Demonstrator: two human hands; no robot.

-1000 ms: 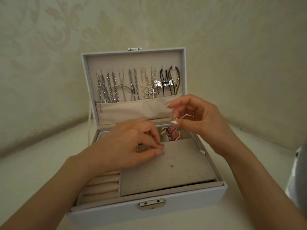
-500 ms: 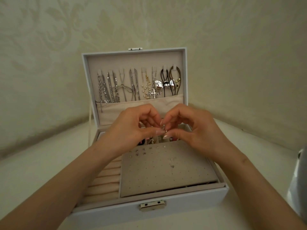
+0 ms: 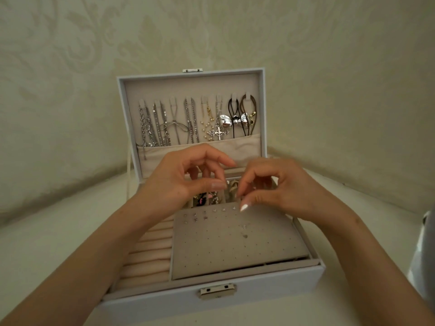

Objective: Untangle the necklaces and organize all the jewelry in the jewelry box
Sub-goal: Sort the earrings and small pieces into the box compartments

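Hands parted: left hand [image 3: 186, 182] loose, empty; right hand [image 3: 277, 191] pinched at earring panel [image 3: 235, 250] back edge, contents unclear. Necklaces [image 3: 188, 121] hang sorted in jewelry box [image 3: 282, 287] lid; studs [image 3: 204, 215] partly placed, back-compartment pieces [image 3: 204, 200] remain.

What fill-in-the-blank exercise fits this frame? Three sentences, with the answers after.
The jewelry box is ____, not closed.
The necklaces hang on hooks inside its ____.
The ring rolls lie to the ____ of the earring panel.
Missing words: open; lid; left.
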